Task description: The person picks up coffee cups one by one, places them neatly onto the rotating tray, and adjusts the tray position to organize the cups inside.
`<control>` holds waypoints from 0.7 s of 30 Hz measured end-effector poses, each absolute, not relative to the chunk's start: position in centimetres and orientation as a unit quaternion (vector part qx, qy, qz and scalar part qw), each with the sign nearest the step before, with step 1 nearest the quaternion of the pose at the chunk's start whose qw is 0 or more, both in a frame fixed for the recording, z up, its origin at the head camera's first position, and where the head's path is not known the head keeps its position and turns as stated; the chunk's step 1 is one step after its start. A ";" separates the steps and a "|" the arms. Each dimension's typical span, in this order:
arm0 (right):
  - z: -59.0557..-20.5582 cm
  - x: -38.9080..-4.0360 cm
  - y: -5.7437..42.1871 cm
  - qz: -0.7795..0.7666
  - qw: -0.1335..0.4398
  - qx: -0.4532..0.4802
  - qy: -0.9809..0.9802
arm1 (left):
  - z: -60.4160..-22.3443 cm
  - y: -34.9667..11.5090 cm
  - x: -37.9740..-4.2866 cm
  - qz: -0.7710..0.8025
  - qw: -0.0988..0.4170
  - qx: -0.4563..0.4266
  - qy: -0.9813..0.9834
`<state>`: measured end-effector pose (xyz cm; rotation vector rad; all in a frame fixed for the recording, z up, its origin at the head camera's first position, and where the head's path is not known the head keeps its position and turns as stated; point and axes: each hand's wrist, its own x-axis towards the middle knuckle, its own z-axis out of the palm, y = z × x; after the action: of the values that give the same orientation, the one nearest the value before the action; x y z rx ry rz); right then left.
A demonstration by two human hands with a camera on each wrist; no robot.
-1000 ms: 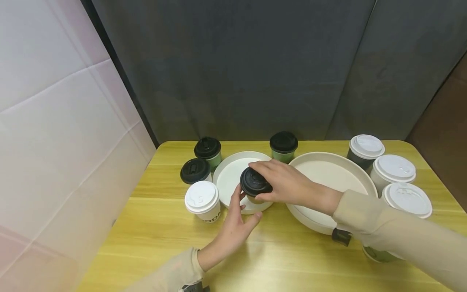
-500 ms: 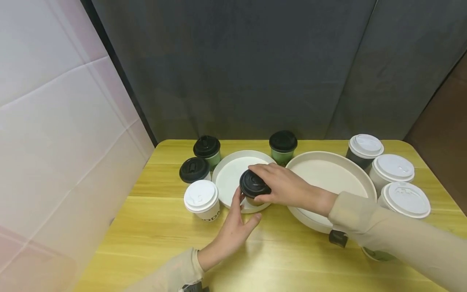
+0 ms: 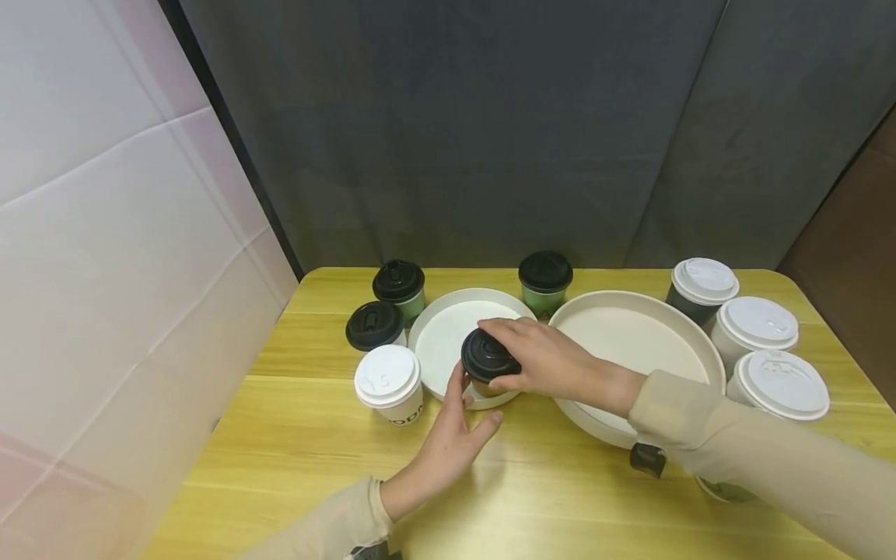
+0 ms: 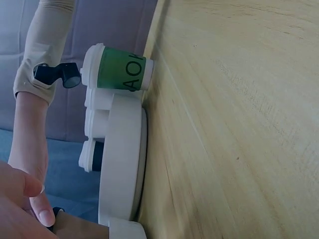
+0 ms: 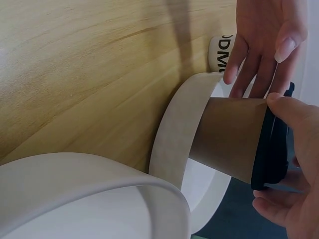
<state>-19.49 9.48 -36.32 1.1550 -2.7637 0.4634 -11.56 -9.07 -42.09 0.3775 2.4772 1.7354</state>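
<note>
A brown paper coffee cup [image 5: 229, 137] with a black lid [image 3: 485, 356] stands in the smaller round white tray [image 3: 439, 334]. My right hand [image 3: 546, 359] grips it from above, fingers and thumb around the lid's edge. On the cup's near left side is my left hand [image 3: 451, 443], its fingers extended with the fingertips right at the cup and the thumb held apart. In the right wrist view, the left hand [image 5: 266, 47] shows palm and loose fingers beside the cup. The cup's base is partly hidden behind the tray wall.
Left of the small tray stand a white-lidded cup [image 3: 387, 381] and two black-lidded cups [image 3: 374, 325]. Another black-lidded cup [image 3: 545, 280] is behind. A larger cream tray [image 3: 630, 330] lies right, under my right forearm, with several white-lidded cups [image 3: 758, 321] beyond it.
</note>
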 end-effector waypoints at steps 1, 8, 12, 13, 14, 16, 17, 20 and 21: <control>-36.3 -19.5 9.5 0.152 0.055 0.380 -0.911 | -42.1 -9.1 -11.6 0.569 0.047 0.124 0.811; -36.4 -19.5 9.4 0.153 0.056 0.378 -0.911 | -42.3 -9.2 -11.7 0.573 0.045 0.128 0.808; -36.4 -19.5 9.4 0.155 0.054 0.377 -0.911 | -42.3 -9.2 -11.7 0.576 0.045 0.130 0.806; -36.4 -19.5 9.4 0.156 0.054 0.377 -0.911 | -42.3 -9.3 -11.7 0.577 0.046 0.130 0.805; -36.5 -19.5 9.4 0.157 0.053 0.376 -0.912 | -42.3 -9.3 -11.7 0.579 0.046 0.129 0.804; -36.5 -19.5 9.3 0.159 0.051 0.375 -0.912 | -42.3 -9.3 -11.7 0.580 0.046 0.131 0.803; -36.5 -19.6 9.3 0.161 0.051 0.375 -0.912 | -42.3 -9.3 -11.8 0.580 0.047 0.131 0.802; -36.6 -19.6 9.3 0.162 0.051 0.374 -0.912 | -42.4 -9.4 -11.8 0.581 0.050 0.129 0.802; -36.6 -19.6 9.3 0.162 0.052 0.374 -0.912 | -42.4 -9.5 -11.9 0.581 0.052 0.127 0.803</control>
<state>-19.55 9.30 -36.57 1.1382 -2.7737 0.4920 -11.85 -9.46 -42.40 0.3876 2.4412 1.7658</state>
